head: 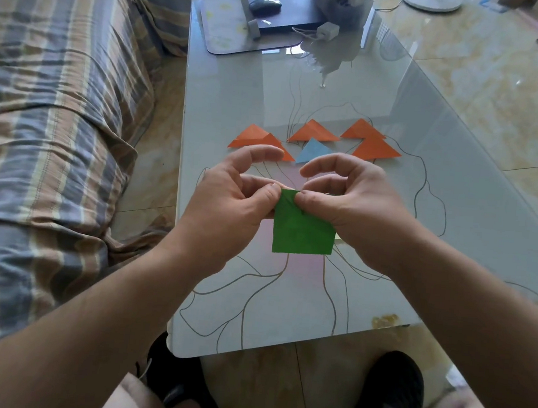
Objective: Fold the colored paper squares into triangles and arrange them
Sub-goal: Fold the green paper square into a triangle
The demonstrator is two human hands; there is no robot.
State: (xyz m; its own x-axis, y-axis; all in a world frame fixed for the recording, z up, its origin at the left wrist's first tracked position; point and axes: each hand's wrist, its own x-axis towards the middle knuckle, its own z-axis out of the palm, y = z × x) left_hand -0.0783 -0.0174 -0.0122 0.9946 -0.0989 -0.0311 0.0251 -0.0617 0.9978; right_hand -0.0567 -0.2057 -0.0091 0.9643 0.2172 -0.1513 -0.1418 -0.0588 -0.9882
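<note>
A green paper square point(302, 230) hangs above the glass table point(422, 196), held by its top edge. My left hand point(229, 197) pinches the top left corner and my right hand point(345, 197) pinches the top edge right beside it. Beyond my hands, several orange folded triangles point(376, 148) lie on the table in a loose row. A light blue folded triangle point(313, 151) sits among them, partly hidden behind my fingers.
A sofa with a striped cover point(58, 123) runs along the table's left side. At the far end lie a dark mat point(241, 44), a black box point(292, 9) with a mouse point(264, 4), a small charger point(327, 29) and a vase point(344, 7).
</note>
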